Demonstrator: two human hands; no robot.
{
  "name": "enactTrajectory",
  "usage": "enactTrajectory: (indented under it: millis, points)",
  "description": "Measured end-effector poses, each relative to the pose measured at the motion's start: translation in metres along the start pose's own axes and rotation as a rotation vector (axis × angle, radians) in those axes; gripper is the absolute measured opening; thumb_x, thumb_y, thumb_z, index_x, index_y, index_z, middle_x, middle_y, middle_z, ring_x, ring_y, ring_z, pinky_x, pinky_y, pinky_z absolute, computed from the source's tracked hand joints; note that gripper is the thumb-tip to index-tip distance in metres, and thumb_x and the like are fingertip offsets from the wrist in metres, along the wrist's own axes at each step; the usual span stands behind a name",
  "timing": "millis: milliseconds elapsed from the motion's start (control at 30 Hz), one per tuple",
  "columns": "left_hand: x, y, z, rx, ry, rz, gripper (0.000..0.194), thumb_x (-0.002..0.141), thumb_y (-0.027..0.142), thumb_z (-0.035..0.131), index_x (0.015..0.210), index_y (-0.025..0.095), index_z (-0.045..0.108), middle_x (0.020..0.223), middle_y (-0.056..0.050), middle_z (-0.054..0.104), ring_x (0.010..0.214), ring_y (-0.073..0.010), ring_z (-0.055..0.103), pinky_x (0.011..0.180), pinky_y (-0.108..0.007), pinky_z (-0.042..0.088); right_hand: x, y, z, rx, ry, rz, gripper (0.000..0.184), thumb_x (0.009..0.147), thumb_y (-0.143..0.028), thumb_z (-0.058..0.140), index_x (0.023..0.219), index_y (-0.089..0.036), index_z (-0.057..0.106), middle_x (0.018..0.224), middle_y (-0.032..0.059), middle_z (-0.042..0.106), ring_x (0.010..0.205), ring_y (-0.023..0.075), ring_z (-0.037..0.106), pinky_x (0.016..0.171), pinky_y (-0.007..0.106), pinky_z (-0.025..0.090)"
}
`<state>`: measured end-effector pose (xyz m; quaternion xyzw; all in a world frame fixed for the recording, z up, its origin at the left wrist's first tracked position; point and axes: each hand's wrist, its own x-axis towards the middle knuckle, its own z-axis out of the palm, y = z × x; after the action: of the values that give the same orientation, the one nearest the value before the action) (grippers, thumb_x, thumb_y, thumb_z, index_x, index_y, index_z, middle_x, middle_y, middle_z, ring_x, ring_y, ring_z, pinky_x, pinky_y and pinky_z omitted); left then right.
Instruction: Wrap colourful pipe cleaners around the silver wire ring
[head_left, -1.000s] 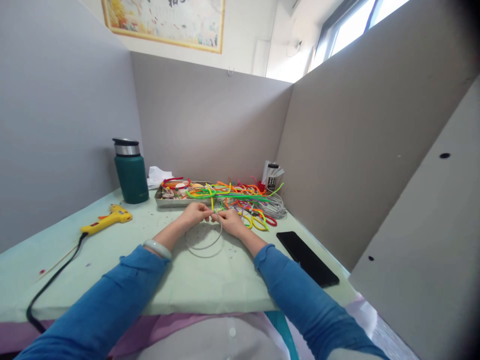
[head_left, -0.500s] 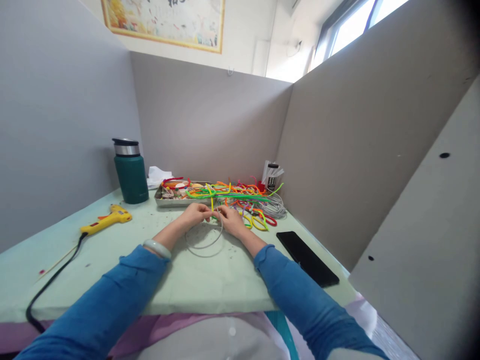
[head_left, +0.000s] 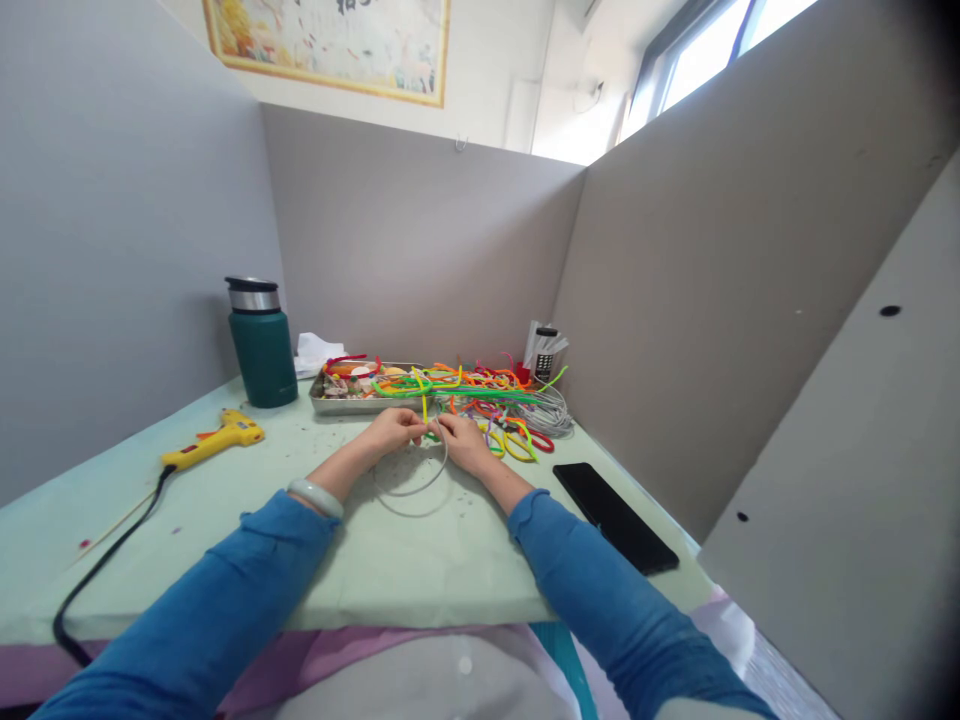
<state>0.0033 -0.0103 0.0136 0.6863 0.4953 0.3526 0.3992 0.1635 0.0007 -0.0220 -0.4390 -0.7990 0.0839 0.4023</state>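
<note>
My left hand (head_left: 390,430) and right hand (head_left: 463,441) meet fingertip to fingertip over the pale green table (head_left: 420,560), just this side of the metal tray (head_left: 352,403). Both are closed in a pinch on the top of a thin wire hoop (head_left: 411,478); the rest of the hoop curves down toward me from the pinch and seems to rest on the table between my wrists. A yellow pipe cleaner (head_left: 424,405) stands up from the point where my fingertips meet; too small to tell which hand grips it, or whether it is wound on the wire. A pale bangle (head_left: 318,496) sits on my left wrist, blue sleeves behind it.

The tray holds small mixed bits I cannot make out. Right of the tray, and spilling over its edge, lies a loose heap of pipe cleaners (head_left: 487,390) in green, orange, red and yellow, with a bundle of grey wire at its far right end. Left of the tray stands a dark green flask (head_left: 262,345) with a steel top, white tissue (head_left: 315,352) between the two. Well left of the tray and nearer me lies a yellow glue gun (head_left: 214,439), its black cord (head_left: 112,550) trailing to the table edge. Right of the tray, nearer me, a black phone (head_left: 613,515) lies flat.
</note>
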Motion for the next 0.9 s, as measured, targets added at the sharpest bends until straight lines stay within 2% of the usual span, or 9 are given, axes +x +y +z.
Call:
enactTrajectory:
  millis: [333,667,900]
  points:
    - [0.011,-0.015,0.000,0.062,0.033,0.018,0.039,0.059,0.052,0.062,0.063,0.015,0.052,0.052,0.002,0.055,0.037,-0.0041,0.030,0.039,-0.021,0.021,0.001,0.004,0.003,-0.009,0.001,0.000,0.035,0.084,-0.041,0.040,0.062,-0.017,0.051,0.057,-0.0023,0.045,0.056,0.0095,0.036,0.052,0.021,0.023]
    - [0.006,-0.009,-0.001,0.042,-0.018,0.073,0.028,0.062,0.040,0.062,0.074,0.017,0.050,0.055,0.003,0.056,0.041,-0.0057,0.037,0.040,-0.018,0.025,0.001,0.003,0.002,-0.028,0.000,-0.002,0.032,0.084,-0.037,0.040,0.064,-0.017,0.053,0.060,-0.0015,0.050,0.058,0.0100,0.039,0.054,0.020,0.024]
    - [0.007,-0.011,-0.001,0.040,-0.031,0.110,0.023,0.063,0.035,0.059,0.072,0.017,0.050,0.053,0.004,0.054,0.041,-0.0052,0.036,0.040,-0.018,0.025,0.000,0.001,0.001,-0.018,-0.008,-0.018,0.030,0.084,-0.035,0.041,0.066,-0.017,0.056,0.062,-0.0011,0.052,0.059,0.0104,0.041,0.054,0.021,0.024]
